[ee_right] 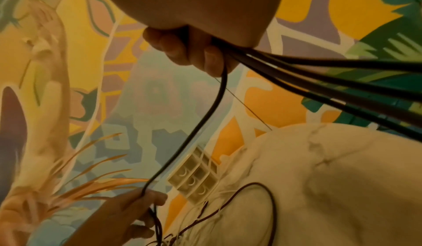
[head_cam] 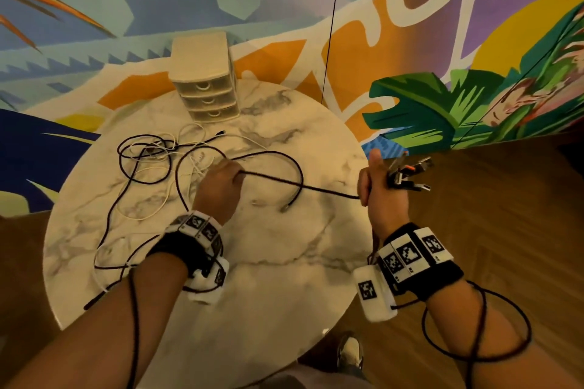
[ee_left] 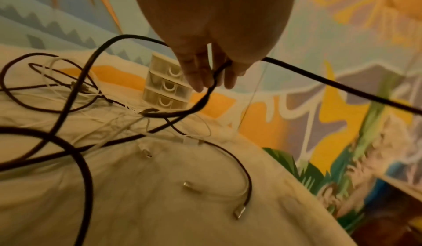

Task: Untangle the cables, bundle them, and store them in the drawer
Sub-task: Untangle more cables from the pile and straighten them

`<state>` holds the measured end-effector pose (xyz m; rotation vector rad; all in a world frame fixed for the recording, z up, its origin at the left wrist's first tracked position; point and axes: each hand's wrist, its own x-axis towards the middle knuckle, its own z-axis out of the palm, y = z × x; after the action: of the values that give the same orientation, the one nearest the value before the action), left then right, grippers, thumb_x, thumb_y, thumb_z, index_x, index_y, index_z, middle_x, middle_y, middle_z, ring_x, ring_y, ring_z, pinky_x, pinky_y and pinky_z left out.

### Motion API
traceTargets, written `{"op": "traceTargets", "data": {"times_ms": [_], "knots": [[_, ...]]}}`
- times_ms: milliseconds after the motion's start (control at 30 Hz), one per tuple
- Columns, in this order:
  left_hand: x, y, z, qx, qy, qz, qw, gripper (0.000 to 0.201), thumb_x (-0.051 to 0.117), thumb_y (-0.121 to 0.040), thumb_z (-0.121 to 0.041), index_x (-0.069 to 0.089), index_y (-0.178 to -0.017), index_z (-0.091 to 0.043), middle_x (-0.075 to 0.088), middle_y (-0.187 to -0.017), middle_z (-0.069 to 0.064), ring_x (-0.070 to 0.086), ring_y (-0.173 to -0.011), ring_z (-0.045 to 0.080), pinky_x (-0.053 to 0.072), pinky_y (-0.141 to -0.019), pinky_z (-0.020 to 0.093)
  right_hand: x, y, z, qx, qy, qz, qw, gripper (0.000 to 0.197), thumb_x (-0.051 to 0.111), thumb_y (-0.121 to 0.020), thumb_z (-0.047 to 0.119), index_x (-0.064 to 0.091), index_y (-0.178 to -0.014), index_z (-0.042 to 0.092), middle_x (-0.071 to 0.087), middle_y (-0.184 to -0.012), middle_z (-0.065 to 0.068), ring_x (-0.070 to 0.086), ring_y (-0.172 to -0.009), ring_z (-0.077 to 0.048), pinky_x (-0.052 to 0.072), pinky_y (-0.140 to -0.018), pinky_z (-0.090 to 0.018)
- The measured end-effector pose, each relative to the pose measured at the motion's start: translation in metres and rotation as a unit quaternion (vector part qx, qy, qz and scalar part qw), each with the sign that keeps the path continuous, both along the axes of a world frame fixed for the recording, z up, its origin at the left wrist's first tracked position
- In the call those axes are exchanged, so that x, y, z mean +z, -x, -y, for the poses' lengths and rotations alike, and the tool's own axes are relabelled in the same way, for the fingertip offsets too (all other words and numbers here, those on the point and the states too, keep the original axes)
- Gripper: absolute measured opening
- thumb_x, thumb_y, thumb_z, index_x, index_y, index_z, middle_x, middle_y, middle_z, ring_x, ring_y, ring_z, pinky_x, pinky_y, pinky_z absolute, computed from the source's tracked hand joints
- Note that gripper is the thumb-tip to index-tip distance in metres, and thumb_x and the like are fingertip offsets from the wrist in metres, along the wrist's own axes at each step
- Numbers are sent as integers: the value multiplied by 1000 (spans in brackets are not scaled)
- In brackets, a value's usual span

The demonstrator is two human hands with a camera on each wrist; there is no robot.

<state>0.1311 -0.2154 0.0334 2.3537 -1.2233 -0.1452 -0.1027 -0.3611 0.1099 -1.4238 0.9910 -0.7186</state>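
A black cable runs taut between my two hands above the round marble table. My left hand grips it over the table's middle; in the left wrist view the cable passes through the curled fingers. At the table's right edge my right hand grips the same cable, and its several connector ends stick out to the right. More black and white cables lie tangled on the left. A beige three-drawer unit stands at the back, drawers closed.
A loose black cable end with a metal plug lies between my hands. The mural wall rises close behind the table. Wooden floor lies to the right, and a shoe shows below the table's front edge. Sensor leads trail along both forearms.
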Motion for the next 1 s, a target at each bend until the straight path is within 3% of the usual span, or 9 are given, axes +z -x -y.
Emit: {"op": "traceTargets", "data": {"times_ms": [67,167,300,400,500,567,733,900,1000], "knots": [[6,-6,6,11,-18,-29,999,23,50,-95,-16,62,-108,-1,59,-112,16,54,-104,32,41,-90,37,3,5,6,-39,-4,3,999,57,36,-96,47,36,-51,13,34,-37,7,34,-37,-5,34,-52,-27],[1,-4,5,-11,-163,-63,985,29,47,-97,-23,61,-111,-1,57,-118,17,51,-110,33,36,-92,36,-2,14,15,-66,13,-30,997,50,41,-93,51,38,-57,16,36,-42,7,36,-37,-6,36,-51,-22],[26,5,18,6,-71,-11,997,30,46,-97,-21,62,-113,-1,53,-129,14,47,-116,33,36,-99,38,-3,26,9,-36,98,-56,993,60,35,-95,51,39,-44,19,38,-43,3,39,-39,-6,35,-55,-17],[47,26,30,-35,-33,4,999,29,44,-98,-22,63,-110,-3,51,-130,8,51,-112,29,42,-95,38,-1,16,-11,64,54,-45,995,58,39,-98,40,47,-49,10,45,-43,6,40,-39,-2,34,-51,-15],[64,57,36,-81,-73,63,992,30,41,-98,-29,63,-110,-11,53,-126,1,51,-109,22,46,-88,39,-7,-1,-35,232,-4,-88,969,55,43,-98,36,60,-49,19,51,-52,18,45,-46,2,32,-54,-18],[71,74,36,-118,-95,83,985,29,43,-97,-29,63,-109,-13,54,-125,0,50,-110,21,45,-88,37,-5,-10,-45,269,9,-152,951,53,40,-99,41,53,-49,25,51,-45,15,46,-42,-3,37,-53,-23],[64,93,25,-197,26,42,979,24,45,-93,-18,64,-105,-11,60,-113,2,55,-101,21,51,-76,41,-7,-22,-40,203,-3,-169,965,67,33,-98,49,50,-45,11,48,-43,3,47,-42,-4,32,-56,-23],[33,102,6,-108,90,12,990,19,60,-88,-13,58,-107,-13,48,-128,0,63,-81,15,53,-62,30,-5,-27,-38,146,-65,-51,986,32,40,-100,27,65,-87,10,49,-47,-4,43,-38,-4,37,-48,-15],[0,104,-11,-68,62,-85,992,25,61,-88,-22,50,-110,-19,43,-121,-7,59,-77,5,52,-64,26,-8,-27,-36,139,-62,-29,988,39,37,-101,23,67,-83,6,52,-53,-14,42,-40,-7,34,-53,-22]]}}
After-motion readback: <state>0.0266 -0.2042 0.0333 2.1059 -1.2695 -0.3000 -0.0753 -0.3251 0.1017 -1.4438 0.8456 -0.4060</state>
